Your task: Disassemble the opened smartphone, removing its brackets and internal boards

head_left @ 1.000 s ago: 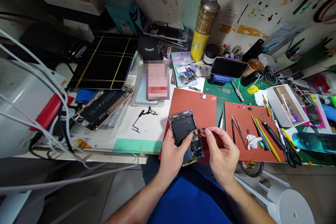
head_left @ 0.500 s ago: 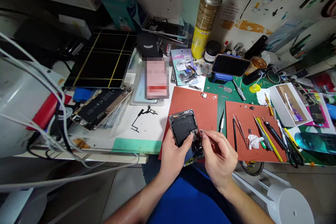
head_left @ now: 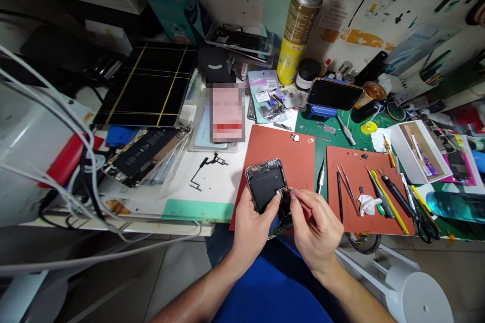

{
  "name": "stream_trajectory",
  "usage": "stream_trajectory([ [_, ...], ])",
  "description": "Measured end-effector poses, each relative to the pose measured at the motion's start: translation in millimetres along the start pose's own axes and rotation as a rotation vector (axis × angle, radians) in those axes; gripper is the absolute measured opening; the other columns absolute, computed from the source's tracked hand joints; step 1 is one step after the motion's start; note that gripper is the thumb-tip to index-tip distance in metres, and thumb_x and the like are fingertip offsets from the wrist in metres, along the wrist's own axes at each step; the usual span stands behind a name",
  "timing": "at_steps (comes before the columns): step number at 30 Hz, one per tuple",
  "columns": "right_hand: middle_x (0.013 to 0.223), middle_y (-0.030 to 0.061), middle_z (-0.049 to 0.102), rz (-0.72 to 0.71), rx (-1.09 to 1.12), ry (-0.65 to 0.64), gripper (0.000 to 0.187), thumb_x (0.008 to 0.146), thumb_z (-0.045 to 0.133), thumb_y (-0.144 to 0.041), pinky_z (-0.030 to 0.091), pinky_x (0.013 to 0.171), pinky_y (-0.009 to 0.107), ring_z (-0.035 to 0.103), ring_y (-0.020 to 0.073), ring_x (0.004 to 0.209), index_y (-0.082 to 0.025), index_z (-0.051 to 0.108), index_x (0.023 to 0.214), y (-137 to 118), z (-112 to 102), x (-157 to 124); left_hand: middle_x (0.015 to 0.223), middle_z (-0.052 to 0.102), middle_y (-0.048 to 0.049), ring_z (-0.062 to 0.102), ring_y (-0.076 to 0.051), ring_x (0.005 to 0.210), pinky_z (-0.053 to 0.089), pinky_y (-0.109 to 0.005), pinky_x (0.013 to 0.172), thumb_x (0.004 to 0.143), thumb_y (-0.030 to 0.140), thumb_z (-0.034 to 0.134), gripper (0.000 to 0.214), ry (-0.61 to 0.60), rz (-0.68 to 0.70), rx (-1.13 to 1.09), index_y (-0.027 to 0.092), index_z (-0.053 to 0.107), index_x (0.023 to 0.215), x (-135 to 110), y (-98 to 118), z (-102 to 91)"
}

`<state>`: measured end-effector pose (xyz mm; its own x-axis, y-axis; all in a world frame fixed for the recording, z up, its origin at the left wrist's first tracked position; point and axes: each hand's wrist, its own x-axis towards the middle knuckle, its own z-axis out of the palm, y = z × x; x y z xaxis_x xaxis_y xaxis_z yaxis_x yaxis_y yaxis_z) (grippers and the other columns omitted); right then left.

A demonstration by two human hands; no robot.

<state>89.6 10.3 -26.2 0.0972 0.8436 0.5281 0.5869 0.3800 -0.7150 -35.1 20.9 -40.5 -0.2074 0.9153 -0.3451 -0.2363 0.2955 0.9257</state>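
Note:
An opened phone (head_left: 267, 183), back off with black battery and circuit parts showing, sits over the near edge of a red mat (head_left: 280, 154). My left hand (head_left: 253, 224) grips its lower left side, thumb lying across the battery. My right hand (head_left: 315, 227) is pinched at the phone's right edge, thumb and forefinger pressed on a tiny dark part by the board; what the part is I cannot make out.
Right of the phone lie a screwdriver (head_left: 320, 173), tweezers (head_left: 347, 184) and more tools on a second red mat (head_left: 364, 189). A spray can (head_left: 298, 25), a propped phone (head_left: 334, 94), another gutted phone (head_left: 146, 154) and white cables (head_left: 56, 126) crowd the desk.
My right hand has moved left from the mat onto the phone's right edge, carrying the small dark part. The left hand kept its hold on the phone.

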Motion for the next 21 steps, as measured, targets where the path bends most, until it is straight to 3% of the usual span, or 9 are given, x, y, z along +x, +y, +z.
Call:
stream_trajectory([
  [9, 0.099, 0.0094, 0.082, -0.181, -0.291, -0.028, 0.028, 0.094, 0.071, -0.003, 0.068, 0.078, 0.029, 0.082, 0.0200, 0.089, -0.019, 0.069, 0.117, -3, 1, 0, 0.118, 0.080, -0.0098, 0.079, -0.025, 0.104, 0.063, -0.040, 0.097, 0.085, 0.035, 0.083, 0.046, 0.032, -0.024, 0.003, 0.020, 0.064, 0.124, -4, -9, 1.1],
  [21, 0.098, 0.0105, 0.083, -0.268, -0.457, -0.020, 0.026, 0.097, 0.070, -0.005, 0.067, 0.074, 0.026, 0.083, 0.0200, 0.085, -0.016, 0.069, 0.120, -2, 6, -2, 0.119, 0.080, -0.0084, 0.078, -0.025, 0.107, 0.063, -0.038, 0.097, 0.087, 0.035, 0.082, 0.043, 0.046, -0.032, 0.018, 0.022, 0.064, 0.124, -5, -15, 0.4],
])
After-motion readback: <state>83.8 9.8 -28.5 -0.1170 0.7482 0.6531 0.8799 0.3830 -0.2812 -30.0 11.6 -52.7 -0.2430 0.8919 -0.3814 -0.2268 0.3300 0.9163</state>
